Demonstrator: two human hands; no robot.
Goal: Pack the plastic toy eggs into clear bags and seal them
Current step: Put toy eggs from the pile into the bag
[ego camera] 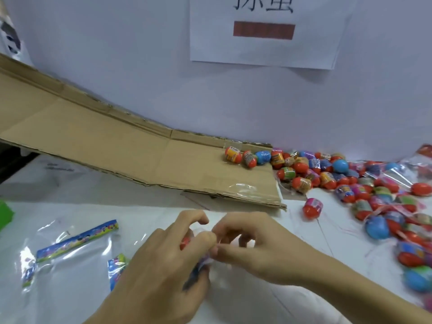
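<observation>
My left hand (163, 260) and my right hand (247, 244) meet at the table's front centre, both pinching the top of a small clear bag (205, 263). A red egg (185, 242) shows between my left fingers, inside or behind the bag. Most of the bag is hidden by my hands. A pile of loose toy eggs (350, 183), red, blue and multicoloured, spreads over the right side of the table. One egg (313, 208) stands apart near the cardboard's corner.
A long cardboard sheet (117, 148) slopes from the far left down to the middle; a bagged row of eggs (247, 157) lies on its right end. Empty clear bags with printed headers (74, 244) lie front left. A paper sign (264, 31) hangs on the wall.
</observation>
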